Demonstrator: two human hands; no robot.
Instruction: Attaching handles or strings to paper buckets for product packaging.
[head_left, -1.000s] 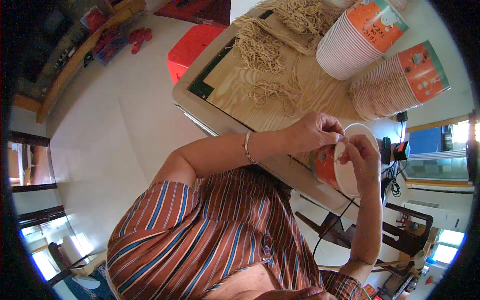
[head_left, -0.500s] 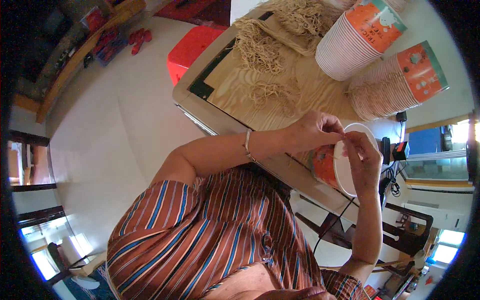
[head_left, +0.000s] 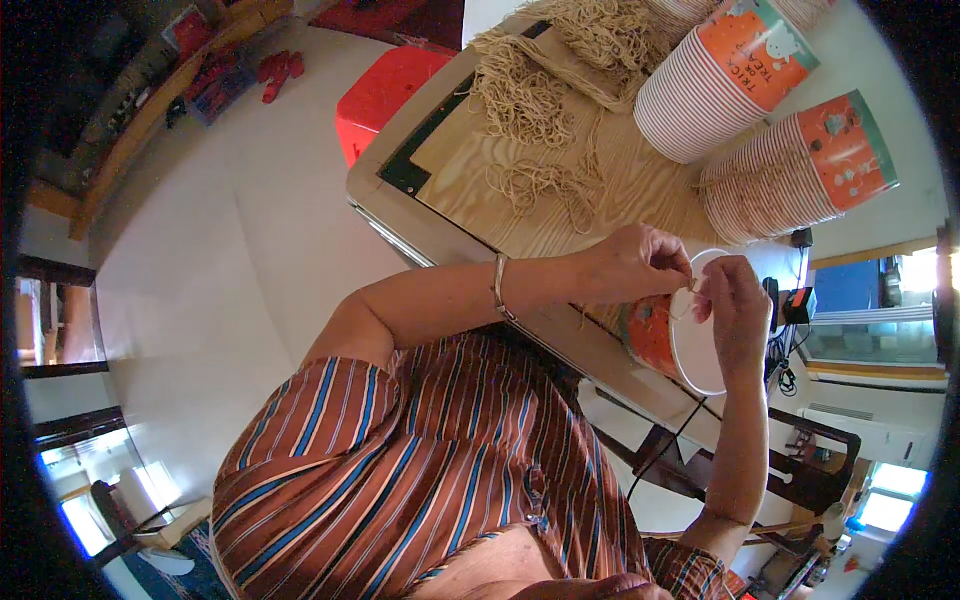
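Note:
Both my hands meet over an orange paper bucket (head_left: pixel 652 335) with a white rim, which lies tilted at the table's right front edge, its mouth facing right. My left hand (head_left: pixel 640 265) is closed, thumb and index finger pinching a thin strand of tan twine (head_left: pixel 691 287) near the rim. Close beside it, my right hand (head_left: pixel 738 308) has its fingertips pressed together on the same strand. Part of the strand is hidden by the fingers. Loose twine (head_left: pixel 545 190) lies on the wooden board (head_left: pixel 450 185) beyond my left hand.
Tangled twine bundles (head_left: pixel 525 95) lie at the board's far side. Two stacks of nested paper buckets, an upright-leaning stack (head_left: pixel 690 105) and a twine-wrapped stack (head_left: pixel 765 180), stand far right. Black plugs and cables (head_left: pixel 788 305) sit right of my hands. A red stool (head_left: pixel 385 100) stands beyond the table's left edge.
My fingertips have drawn slightly apart, and a short strand now shows between them. My right hand has shifted a little to the right. The bucket has stayed nearly in place.

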